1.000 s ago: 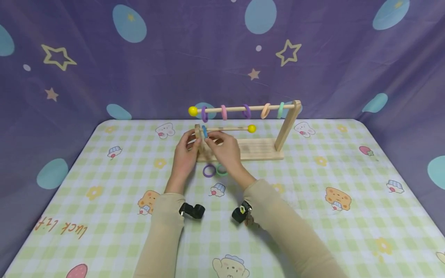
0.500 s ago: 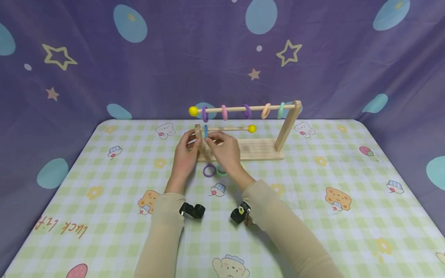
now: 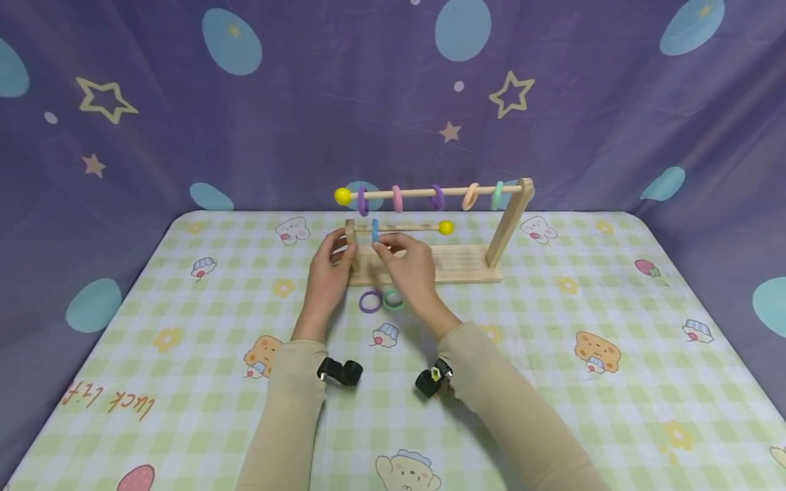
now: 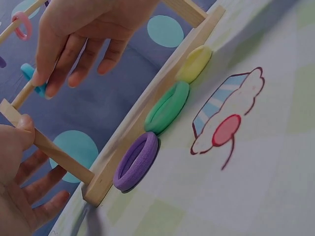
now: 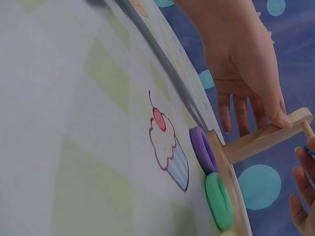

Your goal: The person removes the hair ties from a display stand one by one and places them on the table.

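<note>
Should the left hand [image 3: 327,273] gripping the post [image 4: 61,156] slacken, the right hand [image 3: 415,268], pinching the blue ring [image 3: 375,230], might drag the rack [image 3: 463,264] askew.

Left hand [image 5: 243,64], thumb on post [image 5: 257,142], right hand [image 5: 306,189] partly cropped, sliver of blue ring [image 5: 308,151] at its fingers, purple ring [image 5: 203,149] touching green ring [image 5: 218,200], both beside base [image 5: 239,211], cupcake print [image 5: 169,147] near.

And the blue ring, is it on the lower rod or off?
On: the head view shows the lower rod on both sides of the blue ring, which the right hand pinches.
</note>
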Demonstrator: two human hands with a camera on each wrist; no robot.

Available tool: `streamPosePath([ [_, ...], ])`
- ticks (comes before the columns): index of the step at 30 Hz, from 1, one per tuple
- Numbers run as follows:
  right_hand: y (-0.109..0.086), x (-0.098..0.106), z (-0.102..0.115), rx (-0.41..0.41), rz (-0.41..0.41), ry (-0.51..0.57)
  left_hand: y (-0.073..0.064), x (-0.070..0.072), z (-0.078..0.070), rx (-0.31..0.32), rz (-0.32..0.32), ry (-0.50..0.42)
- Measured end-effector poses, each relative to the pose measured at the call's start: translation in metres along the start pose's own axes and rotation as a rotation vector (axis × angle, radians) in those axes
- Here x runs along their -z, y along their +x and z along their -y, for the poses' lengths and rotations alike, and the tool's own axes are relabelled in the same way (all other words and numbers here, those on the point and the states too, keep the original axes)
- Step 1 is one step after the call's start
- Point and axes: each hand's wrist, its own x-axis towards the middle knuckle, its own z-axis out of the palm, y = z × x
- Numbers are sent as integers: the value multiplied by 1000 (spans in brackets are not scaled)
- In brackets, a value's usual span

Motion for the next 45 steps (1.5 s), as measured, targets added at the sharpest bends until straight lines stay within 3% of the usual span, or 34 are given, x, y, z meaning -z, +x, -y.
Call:
streamPosePath([
  [17,-2,27,-10,25,-65,38,0,-1,1,-8,-6,-3],
  [45,-6,62,-27,-15,-165,16,-1,0,1,-8,5,-14],
])
